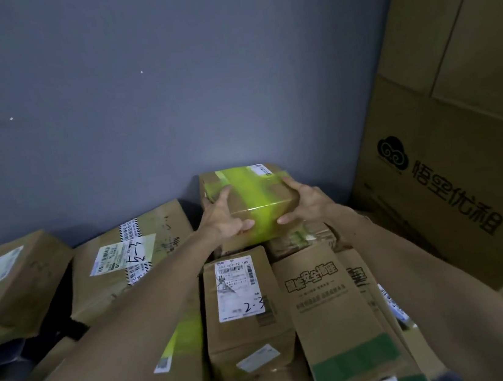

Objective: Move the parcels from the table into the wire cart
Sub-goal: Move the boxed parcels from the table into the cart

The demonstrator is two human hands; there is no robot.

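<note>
Parcels [119, 265] of brown cardboard lie heaped against a grey wall [137, 109]. At the heap's far top is the taped parcel [257, 199], bound in yellow-green tape. The left hand [220, 216] grips its left side, fingers on top and thumb on the near face. The right hand [304, 201] grips its right side the same way. Just below the taped parcel lies a labelled parcel [241, 290] marked 2-3, and to its right stands a tall printed carton [451, 164].
</note>
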